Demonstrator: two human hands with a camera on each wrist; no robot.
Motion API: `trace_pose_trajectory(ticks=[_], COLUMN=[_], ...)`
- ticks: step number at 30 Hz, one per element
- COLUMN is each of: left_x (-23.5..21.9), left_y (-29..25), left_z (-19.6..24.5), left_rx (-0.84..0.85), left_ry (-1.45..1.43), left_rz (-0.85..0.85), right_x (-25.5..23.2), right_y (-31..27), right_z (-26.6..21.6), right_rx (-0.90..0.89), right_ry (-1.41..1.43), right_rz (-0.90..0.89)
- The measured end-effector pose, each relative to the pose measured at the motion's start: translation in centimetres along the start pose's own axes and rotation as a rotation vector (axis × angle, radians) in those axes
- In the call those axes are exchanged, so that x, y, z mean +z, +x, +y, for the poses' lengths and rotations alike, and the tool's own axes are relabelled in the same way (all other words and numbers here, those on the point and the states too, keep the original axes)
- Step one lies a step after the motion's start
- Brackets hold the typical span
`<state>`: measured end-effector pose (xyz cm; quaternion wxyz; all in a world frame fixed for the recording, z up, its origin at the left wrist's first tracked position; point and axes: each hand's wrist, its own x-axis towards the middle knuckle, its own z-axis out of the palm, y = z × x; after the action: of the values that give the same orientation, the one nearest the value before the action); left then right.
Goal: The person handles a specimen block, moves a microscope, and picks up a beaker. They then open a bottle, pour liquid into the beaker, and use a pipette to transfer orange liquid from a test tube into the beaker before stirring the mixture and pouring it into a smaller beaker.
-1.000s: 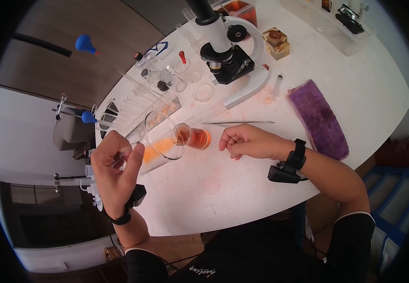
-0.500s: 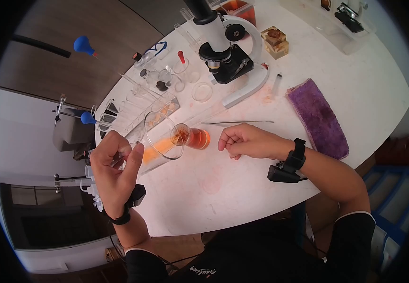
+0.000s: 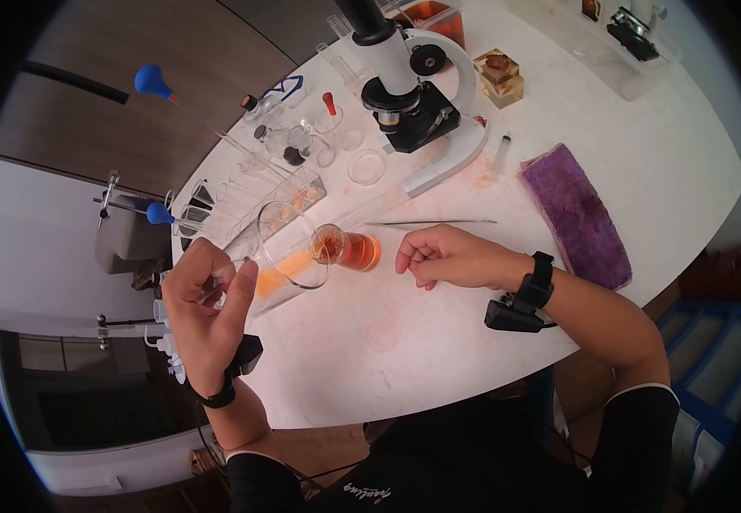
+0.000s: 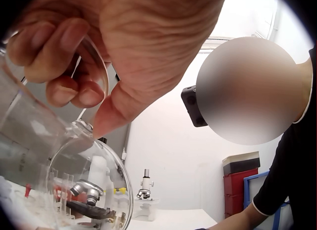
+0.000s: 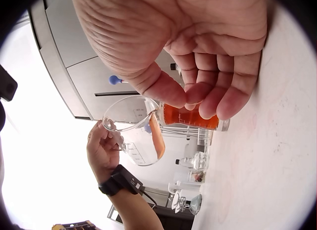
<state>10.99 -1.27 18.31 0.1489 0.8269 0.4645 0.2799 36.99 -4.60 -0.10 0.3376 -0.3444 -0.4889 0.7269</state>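
My left hand (image 3: 208, 299) grips the handle of a clear glass measuring jug (image 5: 136, 152). The jug is tipped well over, with orange liquid along its lower side and its spout right at the mouth of a small glass flask (image 3: 358, 253). That flask stands upright on the table, holding red-orange liquid with froth or bits showing at its mouth. In the left wrist view, the thumb presses near the top of the jug's handle. Just right of the flask, my right hand (image 3: 447, 256) rests by the tabletop, fingers loosely curled and holding nothing.
Behind the flask lie metal tweezers (image 3: 435, 222), with a microscope (image 3: 413, 103) farther back. A rack of test tubes (image 3: 276, 214) and stoppered bottles (image 3: 272, 137) stand back left. A purple cloth (image 3: 580, 214) lies to the right, near a small syringe (image 3: 503, 154).
The jug in my left hand has shifted slightly left and tipped a little. My right hand and the flask have stayed in place.
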Motion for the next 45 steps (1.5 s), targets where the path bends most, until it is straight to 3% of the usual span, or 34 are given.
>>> trace_pose_trajectory(ticks=[10,20,26,34,45], left_x=[-0.5,-1.0,-1.3,-0.4,1.4], left_y=[0.0,0.0,-1.5,-4.5,-6.7], left_z=[-2.0,-5.5,-8.2,-10.6,-11.7], left_rx=[-0.031,-0.119,-0.184,-0.289,-0.272], left_ry=[-0.227,-0.751,-0.980,-0.976,-0.717], left_rz=[0.083,0.196,0.359,0.415,0.407], right_x=[0.0,0.0,0.3,0.2,0.7], right_y=[0.0,0.1,-0.1,0.1,0.0], right_z=[-0.1,0.1,-0.9,-0.4,-1.3], right_rx=[0.009,-0.008,0.034,0.009,0.059], right_ry=[0.003,0.009,0.000,0.028,0.021], right_rz=[0.005,0.022,0.030,0.025,0.078])
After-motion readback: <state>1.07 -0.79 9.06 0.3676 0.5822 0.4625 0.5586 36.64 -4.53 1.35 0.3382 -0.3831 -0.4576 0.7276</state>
